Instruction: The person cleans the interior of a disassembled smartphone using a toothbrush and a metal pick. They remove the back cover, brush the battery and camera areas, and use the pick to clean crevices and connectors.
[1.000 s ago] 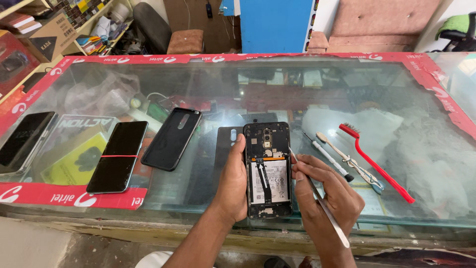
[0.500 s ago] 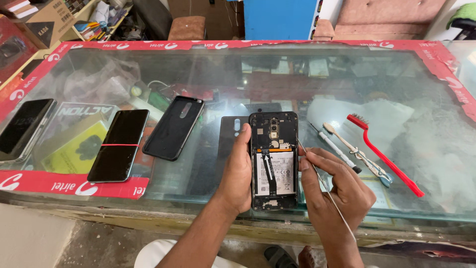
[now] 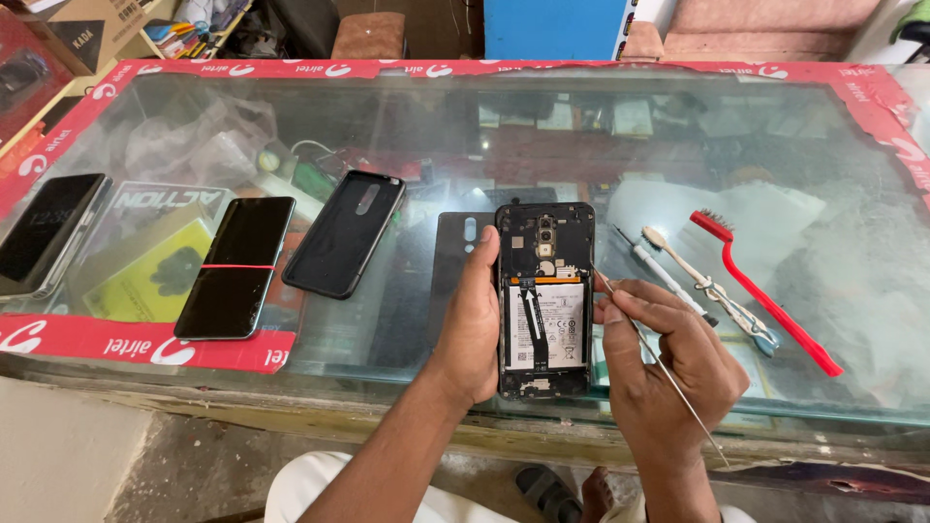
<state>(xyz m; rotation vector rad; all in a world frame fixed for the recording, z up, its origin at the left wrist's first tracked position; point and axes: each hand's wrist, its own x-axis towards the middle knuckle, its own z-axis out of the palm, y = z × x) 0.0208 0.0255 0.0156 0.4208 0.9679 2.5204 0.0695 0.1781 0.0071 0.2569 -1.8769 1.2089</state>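
An opened phone (image 3: 544, 295) with its back cover off lies on the glass counter (image 3: 465, 145), showing a white battery and dark circuit board. My left hand (image 3: 472, 324) grips its left edge, thumb on the frame. My right hand (image 3: 664, 363) holds thin metal tweezers (image 3: 659, 363), their tip touching the phone's right edge near the battery's top. The phone's dark back cover (image 3: 448, 271) lies flat just left of my left hand.
A black phone case (image 3: 344, 232) and a dark phone with a red band (image 3: 235, 266) lie to the left, another phone (image 3: 44, 232) at far left. A red-handled brush (image 3: 765, 291), a white brush (image 3: 702, 281) and a screwdriver (image 3: 649, 263) lie right.
My right hand has brought the tweezers' tip up to the phone's right edge. My left hand keeps its grip; the view has shifted slightly.
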